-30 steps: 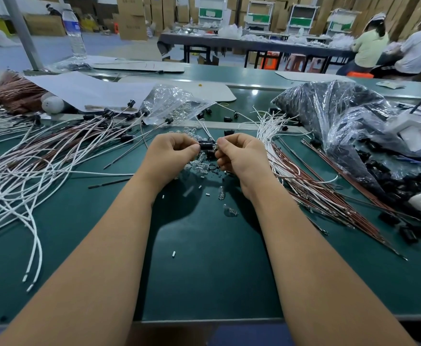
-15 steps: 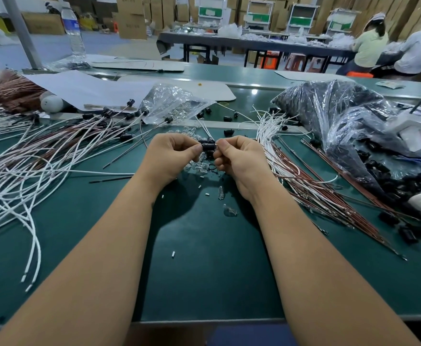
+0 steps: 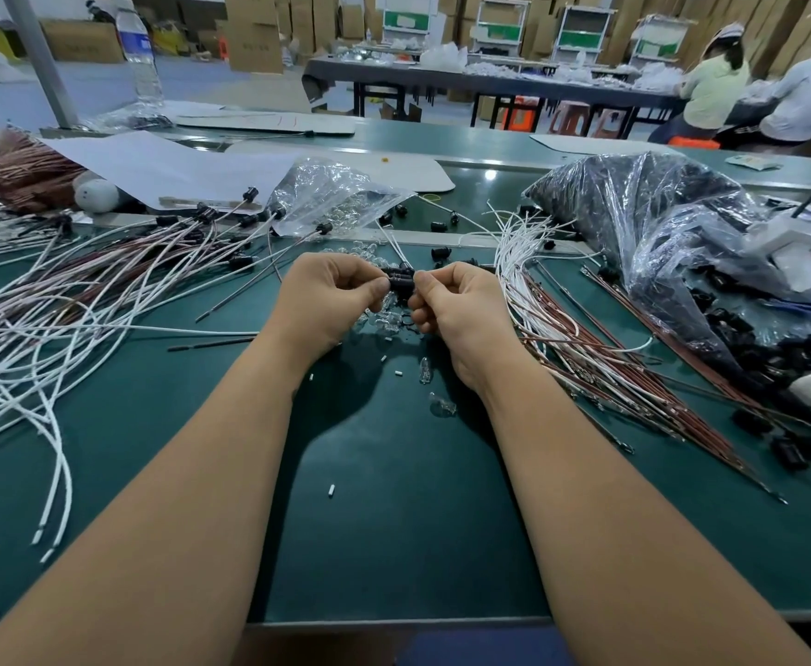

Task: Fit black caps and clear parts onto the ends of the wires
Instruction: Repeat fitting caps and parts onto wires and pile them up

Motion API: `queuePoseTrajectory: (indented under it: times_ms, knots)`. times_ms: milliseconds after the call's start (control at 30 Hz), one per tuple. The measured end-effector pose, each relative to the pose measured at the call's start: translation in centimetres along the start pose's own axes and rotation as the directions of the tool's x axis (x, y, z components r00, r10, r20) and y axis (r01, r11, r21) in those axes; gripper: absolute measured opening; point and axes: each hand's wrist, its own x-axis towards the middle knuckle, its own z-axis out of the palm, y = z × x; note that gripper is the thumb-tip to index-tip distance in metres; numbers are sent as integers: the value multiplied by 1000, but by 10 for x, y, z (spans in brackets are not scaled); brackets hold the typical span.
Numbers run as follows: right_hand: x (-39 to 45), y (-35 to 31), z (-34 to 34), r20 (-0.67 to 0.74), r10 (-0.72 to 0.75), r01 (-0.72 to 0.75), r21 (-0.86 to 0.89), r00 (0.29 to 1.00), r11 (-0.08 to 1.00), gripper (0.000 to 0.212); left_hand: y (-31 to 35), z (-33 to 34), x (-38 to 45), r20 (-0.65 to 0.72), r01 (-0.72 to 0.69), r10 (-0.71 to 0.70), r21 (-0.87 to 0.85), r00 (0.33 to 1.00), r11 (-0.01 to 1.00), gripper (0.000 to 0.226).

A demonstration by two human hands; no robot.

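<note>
No text, brand or number can be read here. The water bottle [image 3: 138,55] at the upper left of the frame has a blue label, and the cardboard boxes [image 3: 253,31] at the top carry faint printing, but both are too blurred to make out.

Cardboard boxes [image 3: 254,31], grey floor [image 3: 192,84], bkgd table [image 3: 490,81]

We see two bare forearms, no sleeves, watch or gloves in view. Left hand [image 3: 329,293] and right hand [image 3: 461,305]: short nails, possibly unpainted; detail soft.
</note>
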Motion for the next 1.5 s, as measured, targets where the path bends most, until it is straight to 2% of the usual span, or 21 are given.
queuePoseTrajectory:
  times_ms: [267, 500, 667, 733, 833, 867, 1000, 1167, 1367, 1500]
  knots:
    - [-5, 0, 2, 17, -98, 98, -60, 995, 993, 18, 3, 3, 1, -3, 71, -71, -7, 997, 997, 20]
    - [-5, 0, 1, 67, -129, 130, -16, 989, 991, 22, 2, 3, 1, -9, 87, -88, -91, 996, 992, 22]
    - [-6, 0, 4, 3, -158, 158, -8, 988, 987, 19, 6, 7, 1, -57, 52, -56, -71, 997, 996, 17]
    - [-5, -3, 7, -14, -111, 111, 81, 994, 990, 17, 7, 10, 0, -97, 47, -50, -37, 994, 998, 13]
    - [-5, -5, 10, -12, -79, 80, 204, 997, 976, 10, 9, 13, -1, -123, 55, -55, -10, 991, 998, 20]
    - [-6, -4, 10, -19, -93, 94, 177, 996, 980, 6, 10, 13, -2, -118, 58, -59, -13, 991, 998, 21]
    - [-5, -1, 10, -76, -150, 152, 27, 986, 988, 17, 12, 18, -3, -82, 54, -59, -69, 995, 996, 17]
    - [-4, -1, 9, -52, -142, 147, 97, 988, 984, 21, 7, 14, -1, -62, 36, -39, -44, 997, 998, 20]
    - [-4, -3, 8, -50, -139, 143, 103, 989, 984, 26, 6, 14, 1, -53, 26, -29, -60, 998, 998, 19]
    - [-5, -7, 10, -49, -154, 159, 111, 987, 981, 15, 11, 13, 2, -82, -30, 35, 62, 996, 998, 14]
